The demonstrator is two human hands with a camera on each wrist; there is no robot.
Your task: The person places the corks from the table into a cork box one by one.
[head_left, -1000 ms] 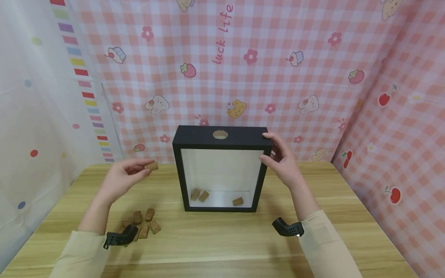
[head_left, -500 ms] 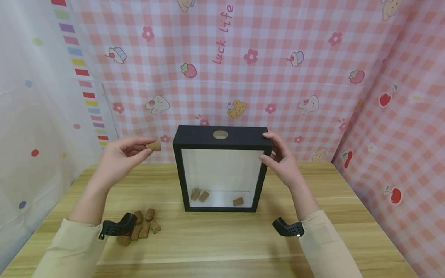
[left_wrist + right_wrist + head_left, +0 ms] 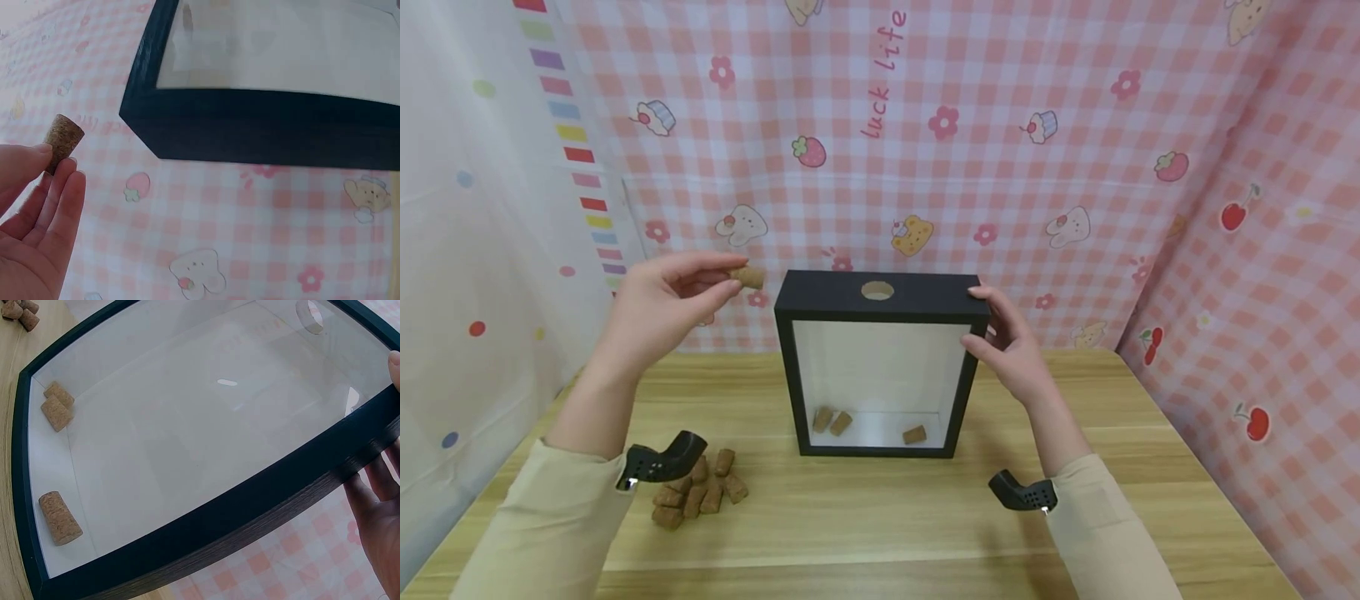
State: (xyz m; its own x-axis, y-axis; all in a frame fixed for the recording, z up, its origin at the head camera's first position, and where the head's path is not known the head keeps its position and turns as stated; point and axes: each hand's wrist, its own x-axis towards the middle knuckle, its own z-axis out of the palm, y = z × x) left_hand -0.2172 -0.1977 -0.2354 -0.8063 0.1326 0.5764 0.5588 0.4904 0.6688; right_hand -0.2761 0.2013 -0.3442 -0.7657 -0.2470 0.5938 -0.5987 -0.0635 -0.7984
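Observation:
My left hand (image 3: 658,312) pinches a cork (image 3: 748,276) between thumb and fingertips, up at about the height of the box's top and left of it. In the left wrist view the cork (image 3: 64,137) points away from the fingers. A black shadow box (image 3: 882,317) with a clear front stands upright on the table, a round hole (image 3: 877,291) in its top. Three corks lie inside on its floor, among them a cork (image 3: 914,434) at the right. My right hand (image 3: 1017,350) grips the box's upper right corner, thumb on the front edge and fingers over the top and side.
A pile of loose corks (image 3: 694,492) lies on the wooden table (image 3: 880,517) at the left, near the left forearm. Pink checked cloth (image 3: 835,192) hangs behind the table and along the right side; a white dotted cloth (image 3: 482,250) hangs at the left.
The left hand has risen with its cork, from beside the box's upper front to the level of its top, and slightly rightward. The right hand and the box have stayed put.

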